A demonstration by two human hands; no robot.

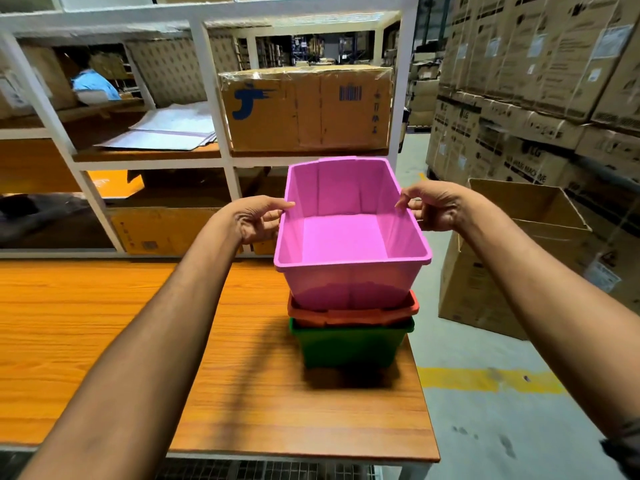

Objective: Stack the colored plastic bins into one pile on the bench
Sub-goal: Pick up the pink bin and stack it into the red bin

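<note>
Plastic looking thin, stiff and light: the pink bin (349, 237) is sitting partly nested in the red bin (353, 315) over the green bin (349, 344) at the desk's (138, 341) right end. Left hand (256, 220) and right hand (433, 209) are each pinching a side rim, a sensible grip.

The top bin (349, 237) is bright pink; the one beneath it (353, 315) is orange-red, and the lowest bin (349, 346) is dark green. The worktop (104, 341) shows orange wood grain. The far shelving frame (207, 81) is white, its carton (308, 109) brown with dark blue print. A yellow stripe (485, 381) crosses the grey floor (502, 438) at right.
</note>
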